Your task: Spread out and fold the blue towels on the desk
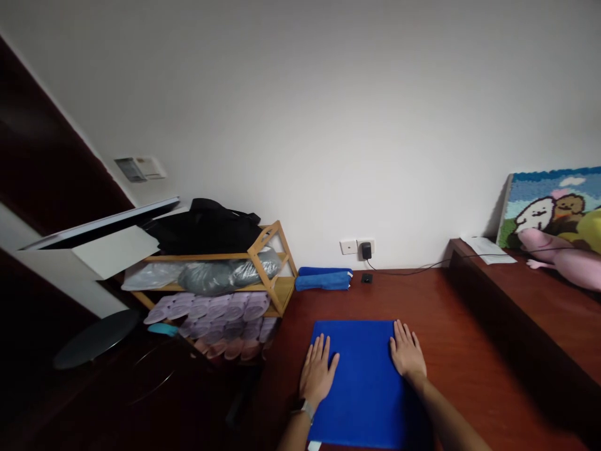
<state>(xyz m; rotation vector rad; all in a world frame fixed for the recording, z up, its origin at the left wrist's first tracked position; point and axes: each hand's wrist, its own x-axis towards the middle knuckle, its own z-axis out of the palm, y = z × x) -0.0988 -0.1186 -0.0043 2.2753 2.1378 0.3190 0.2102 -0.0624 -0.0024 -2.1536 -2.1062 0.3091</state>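
A flat blue rectangular piece [361, 388] lies on the reddish-brown wooden table [464, 332], a small white tag showing at its lower left corner. On its left edge rests my left hand [318, 374], palm down with the fingers extended; a watch is on that wrist. My right hand [407, 351] lies flat across the upper right edge, fingers spread a little. Neither hand grips anything. Beyond the blue piece, folded blue cloths [323, 279] sit against the wall.
Left of the table stands a wooden rack [277, 275] with a black bag [206, 228] and rows of slippers [211, 307]. A black plug [367, 250] trails a cable rightward. The raised surface at right holds papers [488, 249], a pink plush [570, 260] and a picture [554, 203].
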